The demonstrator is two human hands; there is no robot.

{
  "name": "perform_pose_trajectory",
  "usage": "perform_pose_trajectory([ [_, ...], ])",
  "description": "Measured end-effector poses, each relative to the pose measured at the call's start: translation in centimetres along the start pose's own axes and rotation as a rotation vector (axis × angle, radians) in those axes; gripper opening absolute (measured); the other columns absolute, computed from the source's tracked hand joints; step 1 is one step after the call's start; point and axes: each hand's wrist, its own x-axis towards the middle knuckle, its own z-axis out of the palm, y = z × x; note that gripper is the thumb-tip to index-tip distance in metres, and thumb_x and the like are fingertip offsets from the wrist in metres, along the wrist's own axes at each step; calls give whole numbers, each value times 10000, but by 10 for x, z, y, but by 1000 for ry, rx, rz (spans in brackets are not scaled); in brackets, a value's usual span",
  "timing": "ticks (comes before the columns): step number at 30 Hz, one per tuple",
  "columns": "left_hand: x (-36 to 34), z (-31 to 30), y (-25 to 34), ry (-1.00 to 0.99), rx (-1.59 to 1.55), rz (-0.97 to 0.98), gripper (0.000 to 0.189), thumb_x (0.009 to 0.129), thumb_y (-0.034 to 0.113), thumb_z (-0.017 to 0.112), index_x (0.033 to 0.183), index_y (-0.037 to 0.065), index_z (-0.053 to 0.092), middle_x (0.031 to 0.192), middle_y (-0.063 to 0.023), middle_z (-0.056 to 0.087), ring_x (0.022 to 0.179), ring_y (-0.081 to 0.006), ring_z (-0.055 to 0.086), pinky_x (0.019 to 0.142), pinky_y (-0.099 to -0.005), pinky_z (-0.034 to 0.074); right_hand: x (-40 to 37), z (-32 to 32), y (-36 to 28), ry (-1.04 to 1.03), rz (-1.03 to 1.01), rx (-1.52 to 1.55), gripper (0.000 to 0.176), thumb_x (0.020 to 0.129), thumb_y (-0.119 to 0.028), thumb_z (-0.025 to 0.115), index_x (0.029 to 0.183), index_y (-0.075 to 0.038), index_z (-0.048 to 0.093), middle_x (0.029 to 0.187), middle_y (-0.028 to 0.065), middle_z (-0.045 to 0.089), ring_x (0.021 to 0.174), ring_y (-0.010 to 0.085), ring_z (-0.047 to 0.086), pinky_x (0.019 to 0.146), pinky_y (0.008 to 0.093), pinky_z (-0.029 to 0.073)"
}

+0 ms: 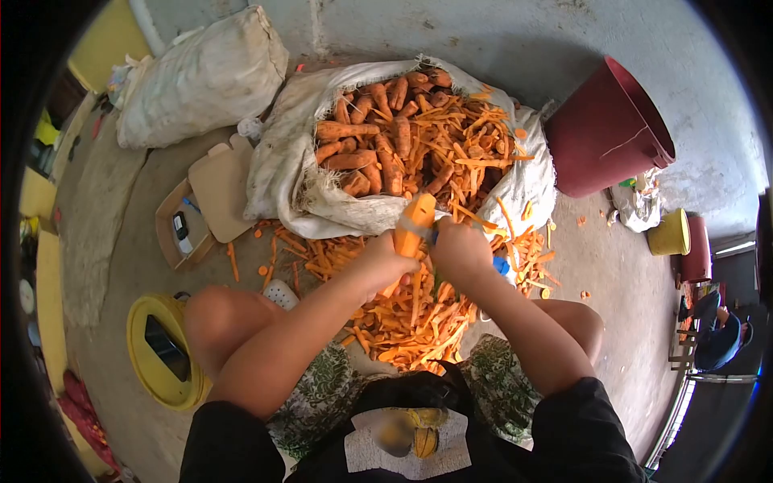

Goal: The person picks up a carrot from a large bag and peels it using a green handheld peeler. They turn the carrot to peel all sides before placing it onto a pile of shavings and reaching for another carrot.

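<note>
A large, peeled-looking carrot (419, 216) stands tilted upright in my left hand (388, 259), whose fingers wrap round its lower part. Close on the right, my right hand (463, 251) is closed round something mostly hidden by its fingers; a blurred part of it lies against the carrot. Just beyond both hands, an open white sack (346, 216) holds unpeeled carrots (390, 161) and orange strips. Below the hands, a heap of orange peelings (403, 334) lies between my legs.
A yellow bucket (145, 372) with a phone (167, 348) on its lid stands at left, near an open cardboard box (193, 251). A full sack (213, 76) lies back left. A dark red bucket (592, 153) leans back right. A person (721, 334) is far right.
</note>
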Motion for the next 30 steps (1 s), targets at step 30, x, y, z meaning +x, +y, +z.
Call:
perform_pose_trajectory([
  [30, 7, -10, -6, 17, -98, 71, 296, 730, 4, 574, 982, -23, 420, 703, -53, 489, 514, -106, 494, 370, -240, 388, -12, -21, -10, 1, -89, -31, 182, 770, -147, 504, 849, 17, 491, 671, 156, 610, 615, 282, 625, 520, 352, 499],
])
